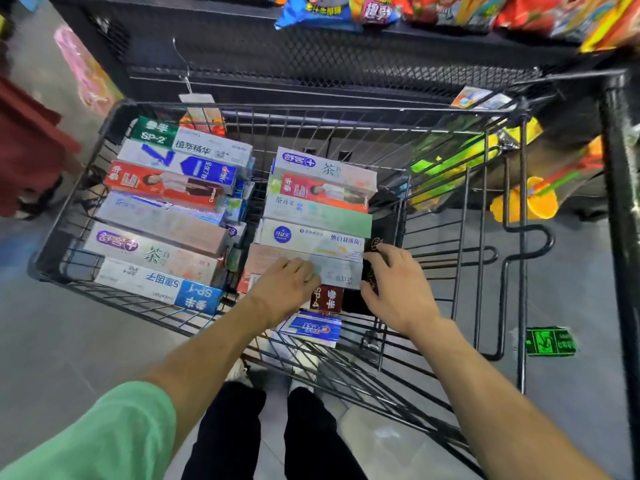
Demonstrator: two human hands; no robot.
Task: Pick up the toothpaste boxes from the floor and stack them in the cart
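Observation:
A black wire cart [460, 216] holds two rows of toothpaste boxes lying flat. The left row [166, 216] has several boxes, and so does the right row [318, 209]. At the near end of the right row lies a pale silver-pink box [336, 268]. My left hand [284, 289] rests flat on its left half, fingers straight. My right hand [394, 289] touches its right end, fingers loosely bent against the box edge. Below it a dark red box [327, 299] and a blue-and-white box [311, 329] show.
A black mesh shelf [311, 60] with snack bags [381, 8] stands behind the cart. Toys in yellow and green packs [485, 157] hang to the right. The cart's right half shows bare wire. Grey floor with a green sticker [550, 341] lies at right.

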